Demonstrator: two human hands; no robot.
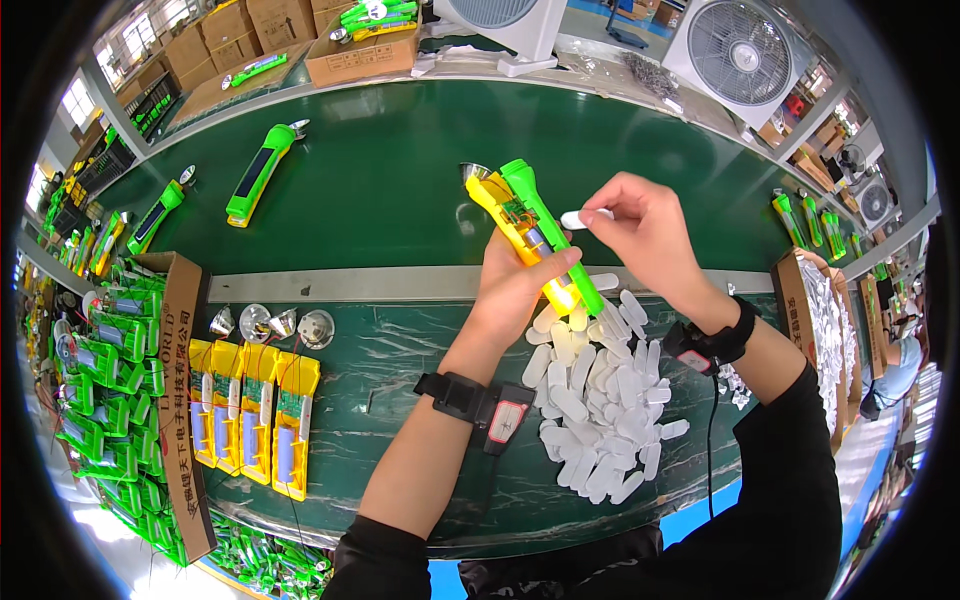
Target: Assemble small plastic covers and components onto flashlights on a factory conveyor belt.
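Note:
My left hand (508, 285) is closed around an opened flashlight body, held tilted above the bench edge. Its yellow half (489, 198) carries a circuit board, a battery and a silver reflector at the upper end. Alongside lies the green half (524, 186), in the same grip. Between the thumb and fingers of my right hand (640, 220) is a small white oval plastic piece (573, 219), just right of the green half. Below both hands spreads a heap of similar white oval pieces (600, 410). Black straps with small devices circle both wrists.
Several yellow flashlight halves (256, 415) with batteries lie in a row at left, with reflectors (316, 328) above them. A cardboard box (182, 390) beside them holds green casings. Assembled flashlights (262, 175) sit on the green conveyor belt (400, 180). At right stands a box (795, 300) of white pieces.

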